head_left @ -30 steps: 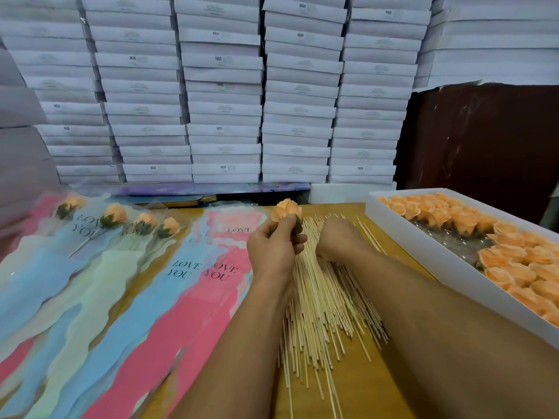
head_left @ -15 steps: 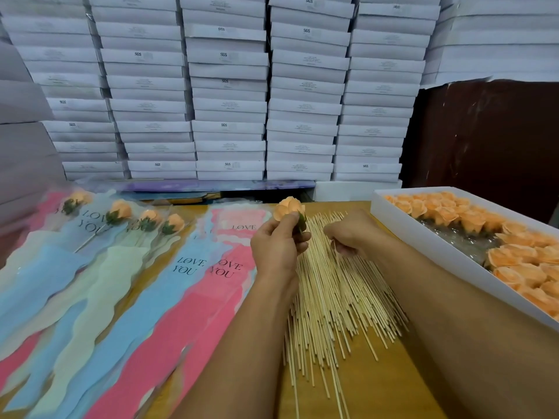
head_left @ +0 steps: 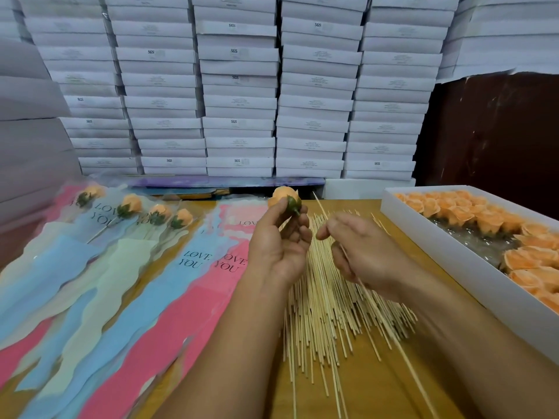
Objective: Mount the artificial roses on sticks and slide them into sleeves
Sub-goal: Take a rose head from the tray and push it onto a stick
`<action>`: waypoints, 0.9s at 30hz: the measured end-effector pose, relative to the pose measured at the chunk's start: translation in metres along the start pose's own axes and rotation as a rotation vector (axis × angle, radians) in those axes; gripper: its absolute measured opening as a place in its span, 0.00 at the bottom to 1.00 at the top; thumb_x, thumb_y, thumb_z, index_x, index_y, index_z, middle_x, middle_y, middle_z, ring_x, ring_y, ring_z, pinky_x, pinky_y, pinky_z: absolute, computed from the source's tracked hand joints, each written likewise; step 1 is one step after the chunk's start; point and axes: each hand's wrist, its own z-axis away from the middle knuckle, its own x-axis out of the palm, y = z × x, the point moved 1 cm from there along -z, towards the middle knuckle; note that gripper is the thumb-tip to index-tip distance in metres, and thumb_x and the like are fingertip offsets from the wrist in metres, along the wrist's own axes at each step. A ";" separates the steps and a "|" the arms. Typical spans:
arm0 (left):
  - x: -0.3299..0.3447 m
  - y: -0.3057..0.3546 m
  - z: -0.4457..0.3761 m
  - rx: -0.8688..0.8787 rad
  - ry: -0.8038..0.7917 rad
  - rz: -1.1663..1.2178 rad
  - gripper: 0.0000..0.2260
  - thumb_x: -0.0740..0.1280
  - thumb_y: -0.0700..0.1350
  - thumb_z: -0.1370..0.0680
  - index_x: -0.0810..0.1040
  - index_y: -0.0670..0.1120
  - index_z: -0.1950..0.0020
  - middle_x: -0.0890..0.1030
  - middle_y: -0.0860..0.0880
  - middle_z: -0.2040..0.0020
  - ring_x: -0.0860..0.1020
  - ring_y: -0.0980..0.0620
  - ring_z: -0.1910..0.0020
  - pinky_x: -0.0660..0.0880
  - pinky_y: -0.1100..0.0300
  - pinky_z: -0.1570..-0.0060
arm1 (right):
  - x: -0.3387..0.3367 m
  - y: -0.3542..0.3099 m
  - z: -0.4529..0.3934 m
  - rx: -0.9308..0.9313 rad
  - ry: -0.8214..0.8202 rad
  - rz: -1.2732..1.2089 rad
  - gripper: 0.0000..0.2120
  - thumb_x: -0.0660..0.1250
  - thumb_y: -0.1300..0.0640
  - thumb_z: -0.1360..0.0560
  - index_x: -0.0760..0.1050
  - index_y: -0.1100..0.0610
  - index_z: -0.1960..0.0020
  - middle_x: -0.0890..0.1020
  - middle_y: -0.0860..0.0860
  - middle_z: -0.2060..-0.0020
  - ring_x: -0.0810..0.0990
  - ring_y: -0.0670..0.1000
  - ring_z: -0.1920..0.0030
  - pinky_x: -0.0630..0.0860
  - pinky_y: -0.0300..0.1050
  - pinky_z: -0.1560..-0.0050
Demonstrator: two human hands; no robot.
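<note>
My left hand (head_left: pixel 279 246) pinches an orange artificial rose (head_left: pixel 283 197) by its green base, held up above the table. My right hand (head_left: pixel 363 252) holds one thin wooden stick (head_left: pixel 384 325) lifted off the pile; the stick runs from its tip near the rose down past my wrist. Below both hands lies a spread pile of wooden sticks (head_left: pixel 320 313). Pastel sleeves (head_left: pixel 193 285) printed "LOVE YOU" lie fanned out on the left. Several of them hold mounted roses (head_left: pixel 157 214).
A white box (head_left: pixel 447 246) filled with orange rose heads (head_left: pixel 472 216) stands on the right of the wooden table (head_left: pixel 378 388). Stacks of white boxes (head_left: pixel 239 86) form a wall behind the table. A dark panel (head_left: pixel 496 128) is at the back right.
My right hand has come up from the pile with a single stick. My left hand has turned the rose so its green base faces the stick's tip.
</note>
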 end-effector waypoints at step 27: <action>0.005 -0.003 0.001 -0.059 -0.013 0.104 0.11 0.71 0.45 0.24 0.79 0.42 0.44 0.82 0.42 0.60 0.77 0.50 0.63 0.73 0.58 0.49 | 0.014 -0.011 0.013 -0.257 -0.038 0.139 0.25 0.62 0.64 0.19 0.68 0.46 0.25 0.71 0.45 0.81 0.65 0.47 0.79 0.65 0.36 0.76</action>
